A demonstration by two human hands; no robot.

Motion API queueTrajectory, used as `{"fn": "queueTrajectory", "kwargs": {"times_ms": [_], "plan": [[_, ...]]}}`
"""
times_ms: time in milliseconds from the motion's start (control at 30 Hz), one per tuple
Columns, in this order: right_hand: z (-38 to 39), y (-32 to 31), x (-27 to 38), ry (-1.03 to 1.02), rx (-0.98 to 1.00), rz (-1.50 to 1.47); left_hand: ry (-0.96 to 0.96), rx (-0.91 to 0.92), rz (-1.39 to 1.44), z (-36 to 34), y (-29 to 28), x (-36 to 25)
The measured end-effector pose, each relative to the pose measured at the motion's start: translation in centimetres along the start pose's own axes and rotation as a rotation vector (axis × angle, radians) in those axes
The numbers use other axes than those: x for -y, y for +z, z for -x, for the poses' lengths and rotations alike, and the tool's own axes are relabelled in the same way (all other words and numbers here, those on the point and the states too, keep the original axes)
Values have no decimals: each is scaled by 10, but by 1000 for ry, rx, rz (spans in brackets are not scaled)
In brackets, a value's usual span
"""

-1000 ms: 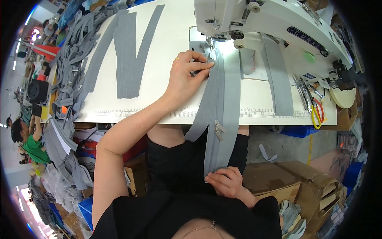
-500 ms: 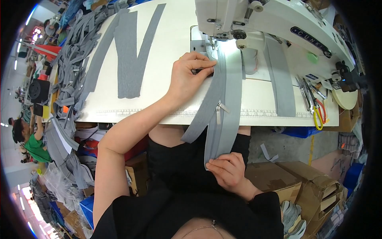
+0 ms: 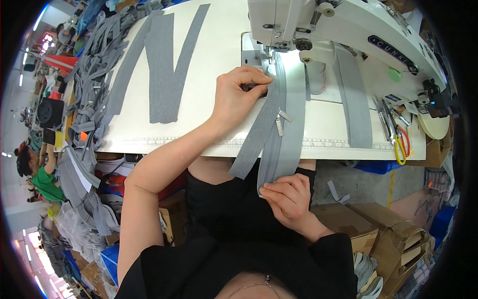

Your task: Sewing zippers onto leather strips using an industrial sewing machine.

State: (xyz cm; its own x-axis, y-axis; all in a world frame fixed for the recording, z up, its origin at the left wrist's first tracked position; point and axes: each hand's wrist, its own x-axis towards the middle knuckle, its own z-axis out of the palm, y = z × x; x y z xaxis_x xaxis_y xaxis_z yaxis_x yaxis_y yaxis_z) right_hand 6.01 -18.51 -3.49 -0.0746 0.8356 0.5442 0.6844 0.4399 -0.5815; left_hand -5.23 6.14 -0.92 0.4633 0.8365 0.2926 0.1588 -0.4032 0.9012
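A grey zipper [image 3: 270, 158] with light grey fabric [image 3: 295, 117] along its right side runs from the sewing machine [image 3: 343, 22] over the table's front edge. Two metal pulls [image 3: 281, 122] lie on it. A darker grey fabric strip [image 3: 247, 149] overlaps its left side and splays away lower down. Close below the needle area, my left hand [image 3: 239, 97] pinches the strip's edge between thumb and fingers. My right hand [image 3: 289, 200] is closed on the zipper's near end, above my lap. The stitching point is partly hidden by the machine head and its glare.
More grey strips [image 3: 163, 74] lie on the white table [image 3: 209, 55] at left, beside a heap of strips [image 3: 92, 65]. Another strip [image 3: 356, 104] lies at right, near scissors [image 3: 400, 147] and metal tools [image 3: 383, 119]. Cardboard boxes [image 3: 343, 219] stand below right. A person in green [image 3: 47, 182] is at far left.
The zipper, its pulls and my right hand have moved up toward the machine. The pulls have turned slightly. My left hand stays near the needle, still pinching.
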Motion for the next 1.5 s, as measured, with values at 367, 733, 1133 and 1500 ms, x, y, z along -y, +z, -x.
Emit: {"fn": "queueTrajectory", "kwargs": {"times_ms": [367,733,1133,1500], "plan": [[-22,-1,-7,-13,-65,59,54,-12,-50,-1,0,-1],[-39,3,-15,2,-128,120,92,-23,-31,0,0,4],[-46,3,-19,43,-177,153,43,65,5,2,2,-5],[-37,0,-25,49,-236,205,274,74,-252,-3,-5,7]]}}
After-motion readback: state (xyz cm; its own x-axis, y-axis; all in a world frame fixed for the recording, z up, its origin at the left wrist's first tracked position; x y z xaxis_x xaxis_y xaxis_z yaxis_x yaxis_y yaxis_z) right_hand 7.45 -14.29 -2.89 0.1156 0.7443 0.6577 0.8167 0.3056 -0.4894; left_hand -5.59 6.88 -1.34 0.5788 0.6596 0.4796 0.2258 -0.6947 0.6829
